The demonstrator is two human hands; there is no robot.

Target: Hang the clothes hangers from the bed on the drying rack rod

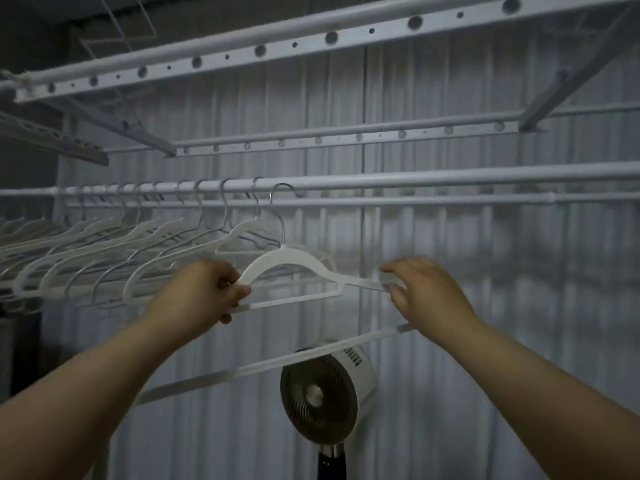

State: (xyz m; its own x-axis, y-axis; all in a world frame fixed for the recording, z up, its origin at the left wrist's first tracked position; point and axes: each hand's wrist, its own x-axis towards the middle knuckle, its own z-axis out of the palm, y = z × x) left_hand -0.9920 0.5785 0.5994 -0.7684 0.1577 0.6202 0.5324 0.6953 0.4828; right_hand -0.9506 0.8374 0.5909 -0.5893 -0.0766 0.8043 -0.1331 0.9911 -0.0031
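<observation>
The room is dim and grey-blue, with soft light seemingly seeping through the curtain (502,254) behind. Wide-angle distortion bows the top rail (311,46) toward the corners, which darken, and the right hand (426,292) looks slightly motion-blurred.

At nine o'clock the rod (433,180) is crowded with hung hangers (104,249), hooks close together, and I see no way through there. The held hanger (287,256) sits at that row's right edge. Toward three o'clock the rod runs free. At six o'clock a fan (320,400) and a slanted bar (242,370) block below. Rails (311,41) cap twelve o'clock.
</observation>
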